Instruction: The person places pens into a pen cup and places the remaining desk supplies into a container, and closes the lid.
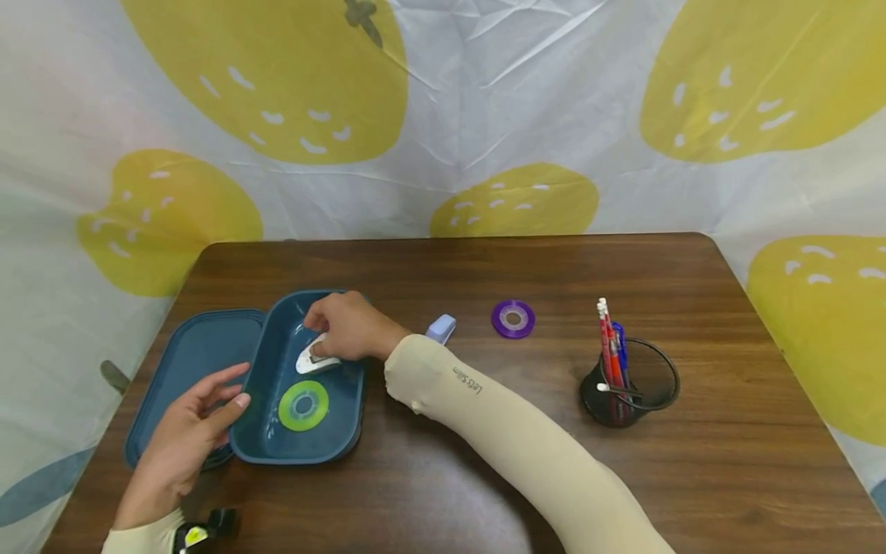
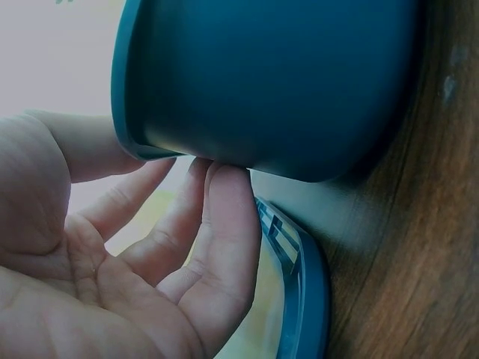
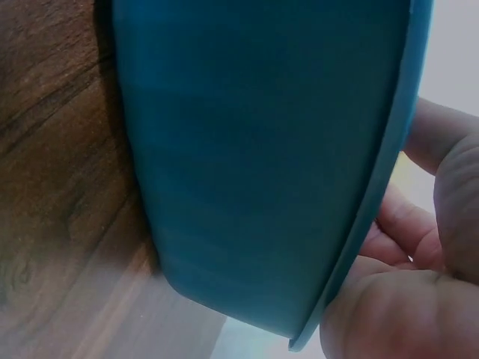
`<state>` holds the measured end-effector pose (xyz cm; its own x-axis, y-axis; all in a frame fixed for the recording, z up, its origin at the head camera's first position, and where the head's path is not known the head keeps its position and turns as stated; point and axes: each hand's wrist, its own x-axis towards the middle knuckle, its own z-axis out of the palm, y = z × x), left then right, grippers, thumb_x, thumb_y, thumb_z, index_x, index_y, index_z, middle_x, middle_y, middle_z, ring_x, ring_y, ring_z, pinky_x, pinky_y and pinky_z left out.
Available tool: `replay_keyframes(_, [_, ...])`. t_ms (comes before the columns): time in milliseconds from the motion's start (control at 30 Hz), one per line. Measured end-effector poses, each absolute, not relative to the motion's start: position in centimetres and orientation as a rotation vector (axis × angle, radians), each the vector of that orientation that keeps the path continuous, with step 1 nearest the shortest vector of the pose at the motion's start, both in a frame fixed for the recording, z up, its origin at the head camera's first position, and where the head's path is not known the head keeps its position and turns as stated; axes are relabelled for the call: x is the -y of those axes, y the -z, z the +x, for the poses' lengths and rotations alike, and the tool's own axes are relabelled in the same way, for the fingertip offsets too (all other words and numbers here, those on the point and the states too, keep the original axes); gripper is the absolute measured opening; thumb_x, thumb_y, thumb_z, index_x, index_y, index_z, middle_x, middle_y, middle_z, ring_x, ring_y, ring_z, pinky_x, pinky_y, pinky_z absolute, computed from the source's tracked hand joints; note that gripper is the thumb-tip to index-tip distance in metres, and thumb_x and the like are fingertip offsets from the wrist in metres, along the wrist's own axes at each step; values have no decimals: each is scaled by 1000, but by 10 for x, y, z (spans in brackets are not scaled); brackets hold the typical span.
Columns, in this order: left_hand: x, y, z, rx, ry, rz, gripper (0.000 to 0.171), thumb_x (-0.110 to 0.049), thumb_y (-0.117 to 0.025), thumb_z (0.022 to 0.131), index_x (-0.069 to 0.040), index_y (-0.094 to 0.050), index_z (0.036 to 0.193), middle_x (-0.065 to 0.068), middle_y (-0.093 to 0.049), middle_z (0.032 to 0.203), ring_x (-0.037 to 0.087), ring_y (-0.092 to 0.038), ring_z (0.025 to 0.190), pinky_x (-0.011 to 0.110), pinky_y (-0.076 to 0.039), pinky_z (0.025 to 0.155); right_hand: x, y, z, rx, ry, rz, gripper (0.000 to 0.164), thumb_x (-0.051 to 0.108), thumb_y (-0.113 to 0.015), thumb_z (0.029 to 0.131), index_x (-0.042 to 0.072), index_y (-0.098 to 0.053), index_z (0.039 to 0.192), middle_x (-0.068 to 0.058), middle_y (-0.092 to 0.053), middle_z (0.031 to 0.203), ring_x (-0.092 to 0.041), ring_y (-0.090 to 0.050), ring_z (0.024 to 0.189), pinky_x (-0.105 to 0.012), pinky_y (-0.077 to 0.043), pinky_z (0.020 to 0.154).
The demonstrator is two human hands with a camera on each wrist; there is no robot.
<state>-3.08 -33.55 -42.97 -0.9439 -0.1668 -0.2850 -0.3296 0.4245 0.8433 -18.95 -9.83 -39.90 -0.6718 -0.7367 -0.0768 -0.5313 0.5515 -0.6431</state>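
A blue-green plastic container [image 1: 353, 431] sits on the table at left of centre. My left hand [image 1: 187, 431] is at its left side, thumb at the rim [image 2: 127, 138] and fingers against the outer wall in the left wrist view. Reaching over the far right part of the container, my right hand [image 1: 356, 327] holds a small white object [image 1: 308, 360] with a grey patch, near the container floor. My fingers partly cover it, and I cannot tell its kind. A lime-green tape roll [image 1: 303, 405] lies flat in the container, nearer to me.
The matching lid [image 1: 201, 358] lies left of the container, partly under it. Beyond my right forearm are a pale blue object [image 1: 441, 328] and a purple ring-shaped roll [image 1: 513, 318]. A black mesh pen cup [image 1: 598, 404] with pencils and pens leans at the right.
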Motion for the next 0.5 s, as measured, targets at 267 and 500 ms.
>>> replay_keyframes(267, [335, 428, -29, -2522, -1532, -423, 61, -32, -69, 105, -17, -47, 159, -29, -63, 110, 4, -59, 90, 29, -52, 65, 97, 400, -186, -2461, 881, -1005, 40, 26, -78, 98, 10, -72, 134, -1, -75, 131, -12, -67, 117, -27, -53, 100])
replay_keyframes(500, [334, 427, -30, -2532, -1511, -432, 62, -35, -69, 105, -18, -47, 159, -29, -63, 111, 4, -60, 92, 30, -53, 66, 94, 400, -186, -2466, 930, -1007, 40, 27, -79, 97, 11, -72, 133, 0, -76, 129, -12, -68, 116, -24, -53, 98])
